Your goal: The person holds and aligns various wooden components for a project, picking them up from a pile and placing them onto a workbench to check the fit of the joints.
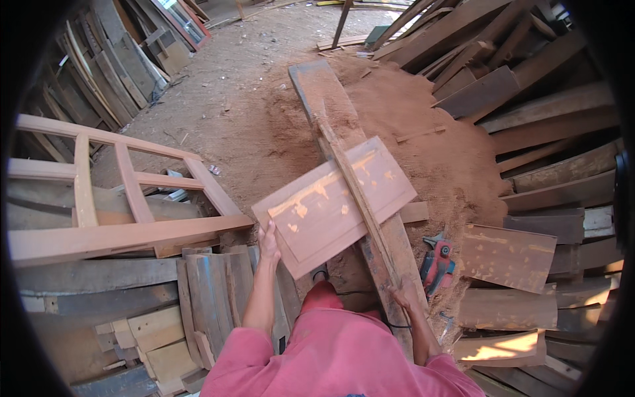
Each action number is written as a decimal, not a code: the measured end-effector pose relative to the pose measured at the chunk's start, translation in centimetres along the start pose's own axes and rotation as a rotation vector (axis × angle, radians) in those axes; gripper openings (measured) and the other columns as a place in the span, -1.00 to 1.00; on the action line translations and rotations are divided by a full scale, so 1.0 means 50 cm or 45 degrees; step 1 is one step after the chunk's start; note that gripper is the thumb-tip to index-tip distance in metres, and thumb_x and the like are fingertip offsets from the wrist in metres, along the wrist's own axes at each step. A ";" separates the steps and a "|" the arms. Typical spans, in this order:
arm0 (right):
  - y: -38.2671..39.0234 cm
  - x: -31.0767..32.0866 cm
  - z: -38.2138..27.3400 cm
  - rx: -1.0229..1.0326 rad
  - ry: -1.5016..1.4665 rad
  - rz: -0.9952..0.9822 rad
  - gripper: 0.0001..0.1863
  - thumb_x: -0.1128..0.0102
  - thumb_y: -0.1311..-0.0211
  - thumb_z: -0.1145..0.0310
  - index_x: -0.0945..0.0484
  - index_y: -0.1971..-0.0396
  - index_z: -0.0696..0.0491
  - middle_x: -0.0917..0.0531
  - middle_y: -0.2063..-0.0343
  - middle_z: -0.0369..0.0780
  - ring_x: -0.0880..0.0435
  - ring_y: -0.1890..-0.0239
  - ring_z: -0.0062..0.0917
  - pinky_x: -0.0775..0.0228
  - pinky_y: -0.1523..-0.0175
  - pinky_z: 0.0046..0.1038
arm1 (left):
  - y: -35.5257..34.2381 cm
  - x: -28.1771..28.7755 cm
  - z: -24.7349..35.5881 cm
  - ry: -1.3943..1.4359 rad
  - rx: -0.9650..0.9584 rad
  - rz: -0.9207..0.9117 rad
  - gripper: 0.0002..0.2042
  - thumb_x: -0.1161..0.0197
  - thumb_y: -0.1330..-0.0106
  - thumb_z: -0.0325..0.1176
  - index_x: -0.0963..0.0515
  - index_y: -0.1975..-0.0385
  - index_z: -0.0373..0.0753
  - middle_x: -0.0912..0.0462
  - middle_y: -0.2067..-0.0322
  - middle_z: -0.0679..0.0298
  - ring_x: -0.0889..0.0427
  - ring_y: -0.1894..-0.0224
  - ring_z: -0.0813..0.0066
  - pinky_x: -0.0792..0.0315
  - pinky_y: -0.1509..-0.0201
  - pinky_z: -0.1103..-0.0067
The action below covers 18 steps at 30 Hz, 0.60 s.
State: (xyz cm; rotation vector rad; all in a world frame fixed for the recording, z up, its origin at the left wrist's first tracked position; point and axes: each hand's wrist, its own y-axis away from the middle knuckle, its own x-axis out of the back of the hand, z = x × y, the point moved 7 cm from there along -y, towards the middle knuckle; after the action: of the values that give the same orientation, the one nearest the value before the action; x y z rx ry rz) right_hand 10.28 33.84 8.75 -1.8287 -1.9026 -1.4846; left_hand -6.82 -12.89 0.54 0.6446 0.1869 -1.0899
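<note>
My left hand grips the lower left edge of a pinkish-brown raised wooden panel with streaks of pale yellow filler. The panel lies tilted across a long dusty plank. A narrow wooden strip runs lengthwise over the panel, and my right hand holds its near end. A red, black and teal power planer rests just right of the plank, with a dark cord near my right hand.
A wooden frame with crossbars lies at left. Old boards lean at upper left, with more piles at lower left and along the right. Another filler-spotted panel lies right of the planer. Sawdust covers the ground beside the plank.
</note>
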 end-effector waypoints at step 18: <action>-0.035 -0.098 0.024 -0.055 0.161 0.335 -0.28 -0.43 -0.17 0.16 -0.36 -0.27 0.12 -0.44 -0.21 0.16 -0.41 -0.24 0.09 -0.19 -0.37 -0.02 | -0.373 -0.312 -0.091 -0.049 0.086 -0.160 -0.69 -0.18 -0.52 -0.38 -0.48 -0.19 -0.30 -0.65 -0.09 0.20 -0.64 -0.10 0.38 -0.50 -0.23 0.39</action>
State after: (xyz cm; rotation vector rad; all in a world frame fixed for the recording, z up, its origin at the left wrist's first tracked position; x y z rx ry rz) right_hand 10.80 31.57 3.93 -1.8681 -1.5178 -1.5196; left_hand -29.55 -4.01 -3.53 0.6784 0.1594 -1.2332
